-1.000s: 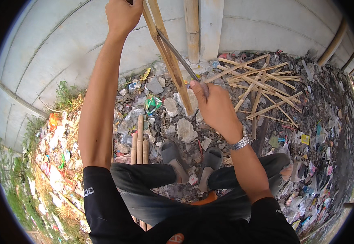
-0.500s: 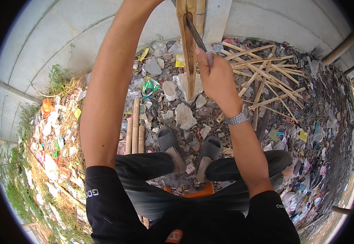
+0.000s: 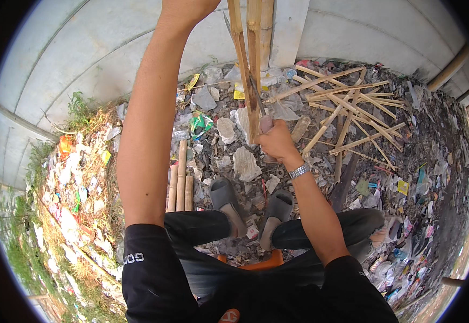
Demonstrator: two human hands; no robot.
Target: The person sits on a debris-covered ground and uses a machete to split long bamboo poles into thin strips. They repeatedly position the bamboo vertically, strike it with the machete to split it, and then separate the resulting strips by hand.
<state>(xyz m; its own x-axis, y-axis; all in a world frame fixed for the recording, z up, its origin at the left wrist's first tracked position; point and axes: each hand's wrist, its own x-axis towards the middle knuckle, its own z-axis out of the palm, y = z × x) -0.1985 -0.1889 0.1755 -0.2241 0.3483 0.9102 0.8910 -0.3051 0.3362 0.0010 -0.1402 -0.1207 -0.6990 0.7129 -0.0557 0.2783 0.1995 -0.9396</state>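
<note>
We hold the split bamboo pole [image 3: 247, 59] nearly upright ahead of us, its long axis running from the littered ground [image 3: 234, 161] up past the far edge of view, where our left hand [image 3: 183, 6] is mostly cut off, so its grip cannot be told. Our right hand [image 3: 274, 141] is clenched on the knife [image 3: 256, 94], blade angled up-left into the split. Bamboo strips [image 3: 347, 107] lie scattered right; short cut pieces [image 3: 180, 180] lie left of our sandals [image 3: 250, 207], the concrete wall [image 3: 83, 59] beyond.
</note>
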